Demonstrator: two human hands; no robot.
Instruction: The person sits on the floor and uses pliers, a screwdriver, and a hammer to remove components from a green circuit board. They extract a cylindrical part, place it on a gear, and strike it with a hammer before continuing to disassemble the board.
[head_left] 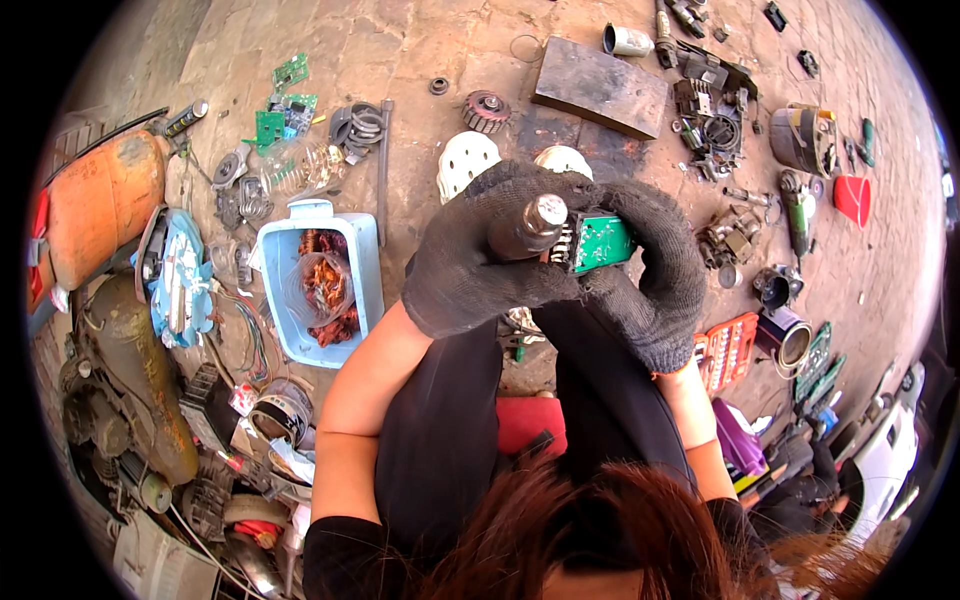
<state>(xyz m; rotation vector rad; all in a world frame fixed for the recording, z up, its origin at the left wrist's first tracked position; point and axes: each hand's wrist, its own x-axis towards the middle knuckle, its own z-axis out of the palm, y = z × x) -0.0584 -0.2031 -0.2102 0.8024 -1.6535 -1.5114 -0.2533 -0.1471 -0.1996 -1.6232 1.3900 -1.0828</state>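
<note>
While both hands meet at the middle of the view, the left hand (470,255), in a dark knitted work glove, is clenched around a dark cylindrical metal part with a bright silver end cap (530,228), and the right hand (650,270), gloved the same, has its fingers curled about a small green printed circuit board (600,240) that sits just beside the cylinder at its three o'clock side. Board and cylinder seem joined as one small assembly, though the joint itself is hidden by the gloves. My reading is that the step in hand is working the board loose from the metal body, or turning the two against each other; the next move probably calls for a steady grip on the cylinder and a careful pull or twist on the board's edge, so it does not crack. Below the hands lies brownish paved ground. At nine o'clock stands a light blue plastic tub holding coppery wire scrap (322,275); at twelve o'clock, a flat dark metal plate (600,88); at four o'clock, an orange case of small tool bits (727,350).
</note>
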